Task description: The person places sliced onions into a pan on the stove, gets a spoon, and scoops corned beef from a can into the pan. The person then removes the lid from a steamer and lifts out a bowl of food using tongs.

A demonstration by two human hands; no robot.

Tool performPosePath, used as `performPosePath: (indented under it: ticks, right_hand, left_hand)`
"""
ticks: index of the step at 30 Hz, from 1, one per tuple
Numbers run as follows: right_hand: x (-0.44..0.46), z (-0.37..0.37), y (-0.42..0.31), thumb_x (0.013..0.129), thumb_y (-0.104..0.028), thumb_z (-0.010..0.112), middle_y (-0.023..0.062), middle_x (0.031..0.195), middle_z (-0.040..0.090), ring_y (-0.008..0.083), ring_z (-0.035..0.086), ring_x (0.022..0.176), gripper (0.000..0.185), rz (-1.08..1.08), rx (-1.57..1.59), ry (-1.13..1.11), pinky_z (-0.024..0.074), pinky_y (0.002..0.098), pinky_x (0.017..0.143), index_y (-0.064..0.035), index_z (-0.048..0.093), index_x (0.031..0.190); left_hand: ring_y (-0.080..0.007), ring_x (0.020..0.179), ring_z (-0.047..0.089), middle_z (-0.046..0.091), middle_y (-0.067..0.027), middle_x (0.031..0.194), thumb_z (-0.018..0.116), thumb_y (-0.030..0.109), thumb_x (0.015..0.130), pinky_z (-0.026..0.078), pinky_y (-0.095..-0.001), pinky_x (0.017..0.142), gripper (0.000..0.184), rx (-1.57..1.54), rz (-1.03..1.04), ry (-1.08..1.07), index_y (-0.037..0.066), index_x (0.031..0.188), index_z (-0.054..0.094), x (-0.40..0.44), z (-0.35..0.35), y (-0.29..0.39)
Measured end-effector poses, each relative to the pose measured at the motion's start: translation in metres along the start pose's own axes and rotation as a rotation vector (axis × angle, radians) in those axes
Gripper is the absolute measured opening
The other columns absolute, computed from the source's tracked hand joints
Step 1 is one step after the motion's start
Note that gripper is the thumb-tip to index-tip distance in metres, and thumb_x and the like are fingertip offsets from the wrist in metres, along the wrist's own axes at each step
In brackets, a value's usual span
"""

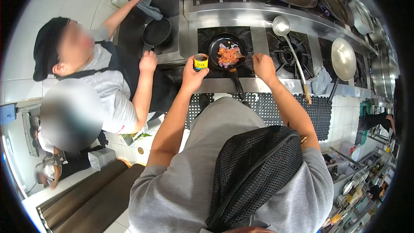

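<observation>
My left hand (192,77) is closed around a small yellow tin can (201,63) with "STAR" on its label, held upright just left of the pan. A black frying pan (211,44) sits on the stove with its handle pointing toward me. Chopped red pieces, perhaps tomato, and purple onion slices (226,54) lie in it. My right hand (263,66) grips a spoon (239,55) at the pan's right side, and the spoon's tip reaches into the food. My fingers hide most of the spoon's handle.
A long-handled ladle (281,26) lies across the right burner. Farther right are a grey cloth (321,80) and a metal wok (343,59). To my left a co-worker (101,67) holds another black pan (157,32). Several pans line the back shelf (258,15).
</observation>
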State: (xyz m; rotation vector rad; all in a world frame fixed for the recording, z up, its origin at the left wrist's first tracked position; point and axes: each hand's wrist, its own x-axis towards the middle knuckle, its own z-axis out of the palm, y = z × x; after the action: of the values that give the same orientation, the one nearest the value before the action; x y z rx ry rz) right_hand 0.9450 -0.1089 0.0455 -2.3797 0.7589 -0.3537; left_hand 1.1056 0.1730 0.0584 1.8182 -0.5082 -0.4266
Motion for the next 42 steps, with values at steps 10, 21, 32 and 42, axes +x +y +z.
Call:
performPosePath:
  ticks: [10,21,32,42]
  right_hand:
    - [-0.006,-0.004,0.001,0.104,-0.021,0.063,0.0304,0.098,0.074,0.0505,0.072,0.097,0.026,0.039,0.021,-0.005,0.0572,0.0558,0.087,0.0001,0.078,0.103]
    - [-0.002,-0.007,0.001,0.103,-0.021,0.065,0.0299,0.102,0.075,0.0485,0.073,0.102,0.026,0.117,0.136,0.044,0.0578,0.0525,0.089,0.0004,0.079,0.108]
    - [0.008,0.018,0.010,0.101,-0.018,0.065,0.0232,0.087,0.078,0.0316,0.077,0.083,0.027,0.236,0.409,-0.038,0.0572,0.0412,0.079,0.0035,0.081,0.108]
    - [0.012,-0.001,0.004,0.101,-0.020,0.066,0.0286,0.101,0.076,0.0458,0.075,0.100,0.027,0.104,0.166,0.008,0.0587,0.0486,0.088,-0.0007,0.081,0.112]
  left_hand:
    - [-0.0189,0.108,0.069,0.072,-0.0102,0.118,0.080,0.007,0.083,0.055,-0.0352,0.096,0.056,-0.043,-0.030,-0.001,0.000,0.135,0.061,-0.012,-0.011,0.009]
    - [-0.0181,0.108,0.069,0.073,-0.0090,0.120,0.081,0.006,0.083,0.055,-0.0352,0.096,0.056,-0.022,-0.001,-0.015,0.001,0.136,0.063,-0.008,-0.003,0.006]
    - [-0.0212,0.111,0.069,0.073,-0.0115,0.122,0.082,0.009,0.082,0.055,-0.0373,0.099,0.059,-0.073,-0.048,-0.003,-0.001,0.137,0.061,-0.010,-0.004,-0.004]
    - [-0.0175,0.105,0.068,0.072,-0.0087,0.118,0.081,0.006,0.083,0.055,-0.0346,0.094,0.056,-0.067,-0.011,0.011,0.000,0.136,0.062,-0.013,-0.009,0.004]
